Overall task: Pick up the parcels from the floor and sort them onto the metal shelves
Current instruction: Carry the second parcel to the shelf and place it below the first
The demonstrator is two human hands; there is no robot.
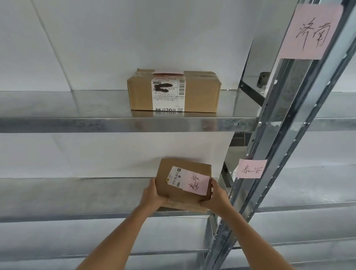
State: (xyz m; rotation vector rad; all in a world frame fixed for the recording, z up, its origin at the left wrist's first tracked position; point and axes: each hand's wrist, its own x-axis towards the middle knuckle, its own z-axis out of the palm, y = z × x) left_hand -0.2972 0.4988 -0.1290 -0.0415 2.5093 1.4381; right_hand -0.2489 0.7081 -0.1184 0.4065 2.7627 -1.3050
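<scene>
A small brown cardboard parcel point(176, 194) with a white shipping label and a pink handwritten note lies on the middle metal shelf point(68, 197), near its right end. My left hand point(151, 195) grips its left side. My right hand point(215, 196) grips its right side. One shelf up point(71, 120), a larger brown parcel point(173, 90) with a white barcode label and a pink note on top stands against the white wall.
A slanted metal upright point(275, 139) stands right of the parcels. It carries a pink handwritten label point(312, 30) at the top and a smaller pink one point(251, 168) at middle-shelf height. More metal shelves continue to the right and below.
</scene>
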